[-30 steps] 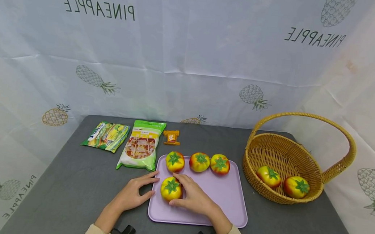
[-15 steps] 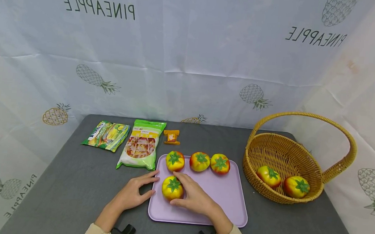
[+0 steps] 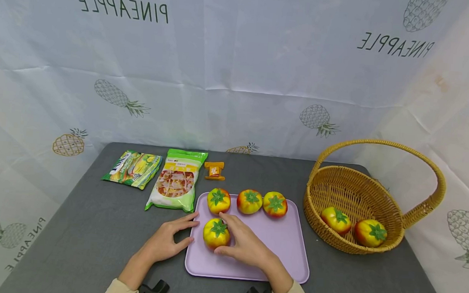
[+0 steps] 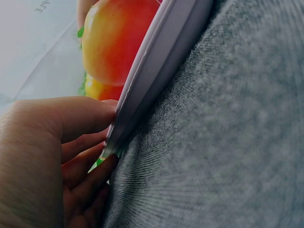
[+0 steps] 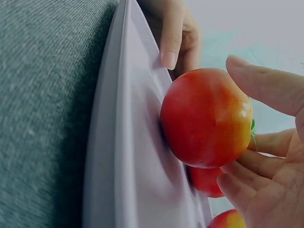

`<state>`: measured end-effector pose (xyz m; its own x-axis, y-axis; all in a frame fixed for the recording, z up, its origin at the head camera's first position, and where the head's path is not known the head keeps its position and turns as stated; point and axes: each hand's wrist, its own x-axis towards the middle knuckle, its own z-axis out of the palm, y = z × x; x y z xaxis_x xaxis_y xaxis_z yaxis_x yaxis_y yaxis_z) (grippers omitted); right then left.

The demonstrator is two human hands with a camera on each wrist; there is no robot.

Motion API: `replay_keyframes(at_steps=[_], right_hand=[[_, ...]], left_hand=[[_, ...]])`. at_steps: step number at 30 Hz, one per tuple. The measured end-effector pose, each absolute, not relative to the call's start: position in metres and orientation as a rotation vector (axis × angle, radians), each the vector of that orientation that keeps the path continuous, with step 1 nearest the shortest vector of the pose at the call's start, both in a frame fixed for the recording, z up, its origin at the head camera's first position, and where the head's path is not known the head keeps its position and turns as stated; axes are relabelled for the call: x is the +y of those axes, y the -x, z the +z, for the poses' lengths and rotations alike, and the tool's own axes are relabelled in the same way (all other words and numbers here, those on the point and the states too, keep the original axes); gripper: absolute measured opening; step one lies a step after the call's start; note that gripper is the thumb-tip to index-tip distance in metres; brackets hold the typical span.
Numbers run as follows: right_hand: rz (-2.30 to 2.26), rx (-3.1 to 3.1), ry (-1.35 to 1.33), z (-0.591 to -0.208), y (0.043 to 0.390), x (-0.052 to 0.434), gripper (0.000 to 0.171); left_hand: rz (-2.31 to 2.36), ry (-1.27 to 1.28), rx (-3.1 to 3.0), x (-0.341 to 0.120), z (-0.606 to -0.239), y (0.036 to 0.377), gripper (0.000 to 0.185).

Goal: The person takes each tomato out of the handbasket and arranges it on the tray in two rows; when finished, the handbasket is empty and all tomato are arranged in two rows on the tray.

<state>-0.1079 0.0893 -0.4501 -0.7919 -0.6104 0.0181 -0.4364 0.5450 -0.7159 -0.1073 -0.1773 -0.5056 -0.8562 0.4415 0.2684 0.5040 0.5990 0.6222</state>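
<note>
On the lilac tray, near its left edge, a yellow-red toy tomato sits under the right hand, whose fingers curl around it from the right side and grip it. Just beside it, the left hand rests on the grey bench with fingers lightly bent, touching the tray's left rim and holding nothing. Three more tomatoes stand in a row along the tray's far edge. To the right, a wicker basket holds two tomatoes. Behind the tray lie two snack bags and a small orange packet.
</note>
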Motion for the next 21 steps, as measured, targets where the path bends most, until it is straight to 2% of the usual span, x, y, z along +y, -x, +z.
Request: replay_keyframes(at_steps=[21], right_hand=[[-1.145, 2.587, 0.857, -0.4464, 0.1101, 0.0971, 0.079]], left_hand=[[-1.116, 0.810, -2.736, -0.1777, -0.5054, 0.1079, 0.041]])
